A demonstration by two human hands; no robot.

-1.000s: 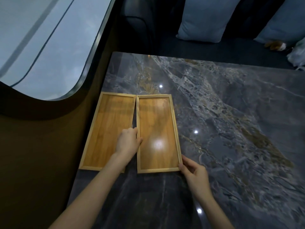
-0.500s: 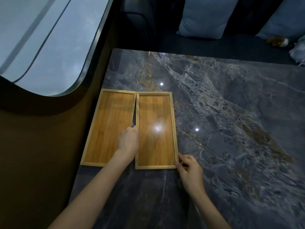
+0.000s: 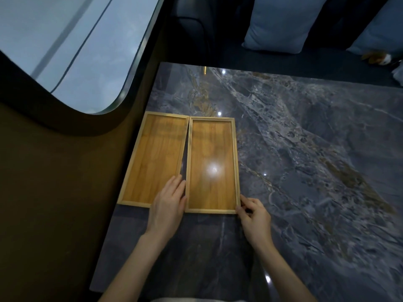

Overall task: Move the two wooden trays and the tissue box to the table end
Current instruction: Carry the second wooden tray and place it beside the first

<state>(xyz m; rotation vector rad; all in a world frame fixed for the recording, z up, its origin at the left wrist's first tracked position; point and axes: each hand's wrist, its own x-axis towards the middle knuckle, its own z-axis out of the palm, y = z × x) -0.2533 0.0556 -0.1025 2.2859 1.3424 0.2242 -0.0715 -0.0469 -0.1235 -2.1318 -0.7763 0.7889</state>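
Two shallow wooden trays lie side by side on the dark marble table (image 3: 305, 153), close to its left edge. The left tray (image 3: 152, 158) is slightly angled, and the right tray (image 3: 211, 149) runs straight away from me. My left hand (image 3: 168, 205) lies flat on the near right corner of the left tray, fingertips along the narrow gap between the two trays. My right hand (image 3: 255, 216) has curled fingers pinching the near right corner of the right tray. No tissue box is in view.
A brown wall (image 3: 65, 192) with a rounded window (image 3: 76, 40) runs along the table's left side. Beyond the far table edge is a dark seat with blue cushions (image 3: 281, 22) and a small plush toy (image 3: 375, 57).
My left hand has slid back toward me along the gap between the trays and flattened out. My right hand stays at the right tray's near corner. The right tray has straightened slightly.
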